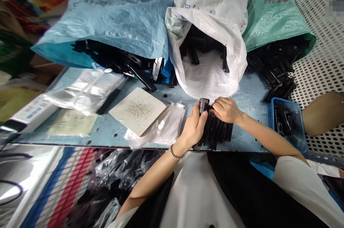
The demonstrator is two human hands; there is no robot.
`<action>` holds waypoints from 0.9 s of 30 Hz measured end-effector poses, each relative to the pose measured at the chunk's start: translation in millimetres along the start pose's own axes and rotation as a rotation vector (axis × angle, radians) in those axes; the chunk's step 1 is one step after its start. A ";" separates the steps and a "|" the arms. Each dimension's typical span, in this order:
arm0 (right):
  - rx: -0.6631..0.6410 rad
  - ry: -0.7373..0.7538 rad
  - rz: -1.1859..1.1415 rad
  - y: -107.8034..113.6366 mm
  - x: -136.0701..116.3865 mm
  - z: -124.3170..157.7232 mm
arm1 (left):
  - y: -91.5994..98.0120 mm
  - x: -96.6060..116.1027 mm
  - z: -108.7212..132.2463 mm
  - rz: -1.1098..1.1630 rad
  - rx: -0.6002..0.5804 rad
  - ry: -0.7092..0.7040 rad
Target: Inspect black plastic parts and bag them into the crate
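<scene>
My left hand [195, 126] is wrapped round a dark plastic part [204, 104] with a greyish end, held upright near the table's front edge. Against that part, my right hand [226, 109] has its fingers curled and pinched on a small black piece [209, 107], whose kind is hard to make out. Below both hands lies a row of black plastic parts [219, 129]. Just beyond them, the white woven sack [209, 77] lies with its mouth towards me and a few black parts inside.
A blue sack [115, 16] and a green sack [274, 13] spill black parts. On the left are a square board [137, 111] with tiny bits, clear plastic bags [91, 86] and a white box [34, 113]. A blue basket [287, 122] stands right, beside a perforated white panel [322, 63].
</scene>
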State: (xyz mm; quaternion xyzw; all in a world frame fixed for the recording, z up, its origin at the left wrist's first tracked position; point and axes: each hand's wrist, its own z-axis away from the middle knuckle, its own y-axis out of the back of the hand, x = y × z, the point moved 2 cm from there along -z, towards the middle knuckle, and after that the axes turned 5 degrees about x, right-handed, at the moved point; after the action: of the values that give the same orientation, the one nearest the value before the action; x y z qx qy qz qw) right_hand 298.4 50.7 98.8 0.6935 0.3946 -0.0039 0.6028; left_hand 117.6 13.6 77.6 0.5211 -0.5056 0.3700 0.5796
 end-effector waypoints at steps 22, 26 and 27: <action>-0.127 -0.291 -0.460 -10.8 -16.2 -6.8 | 18.3 -0.3 -8.2 -0.021 0.072 0.012; -0.039 -0.069 -0.078 4.1 -8.8 -12.5 | 18.9 2.2 -9.8 0.012 0.041 0.023; -0.041 -0.046 -0.038 5.7 -6.5 -13.6 | 17.6 2.2 -10.5 0.018 0.038 0.029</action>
State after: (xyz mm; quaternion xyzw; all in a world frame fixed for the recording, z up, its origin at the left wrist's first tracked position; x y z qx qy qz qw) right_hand 290.7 58.8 110.4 0.6732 0.3936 -0.0233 0.6256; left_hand 103.4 26.9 84.3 0.5218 -0.4946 0.3923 0.5737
